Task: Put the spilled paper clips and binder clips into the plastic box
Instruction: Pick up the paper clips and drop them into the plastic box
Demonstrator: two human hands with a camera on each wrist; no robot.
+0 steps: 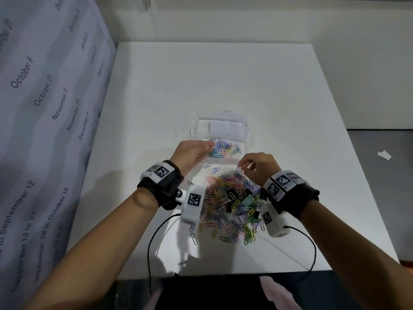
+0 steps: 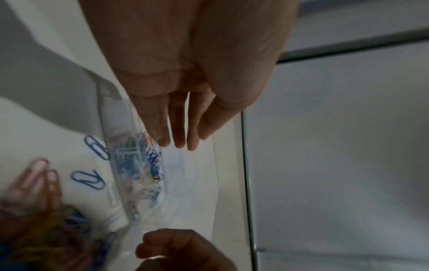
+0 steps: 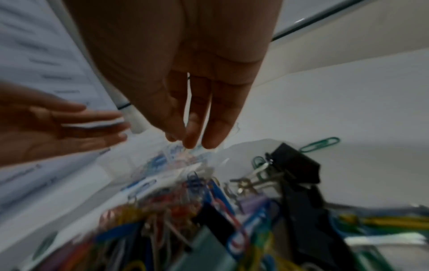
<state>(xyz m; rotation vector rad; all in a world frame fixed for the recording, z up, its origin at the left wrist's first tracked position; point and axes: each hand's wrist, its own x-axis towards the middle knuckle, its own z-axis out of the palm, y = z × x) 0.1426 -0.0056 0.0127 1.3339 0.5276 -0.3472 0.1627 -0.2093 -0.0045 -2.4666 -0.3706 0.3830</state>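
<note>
The clear plastic box lies open on the white table, a few coloured paper clips already inside it. Just in front of it sits the spilled heap of paper clips and binder clips. The left hand reaches over the box's near left edge, fingers straight and together, holding nothing. The right hand hangs over the heap's far edge with loose fingers, gripping nothing visible
</note>
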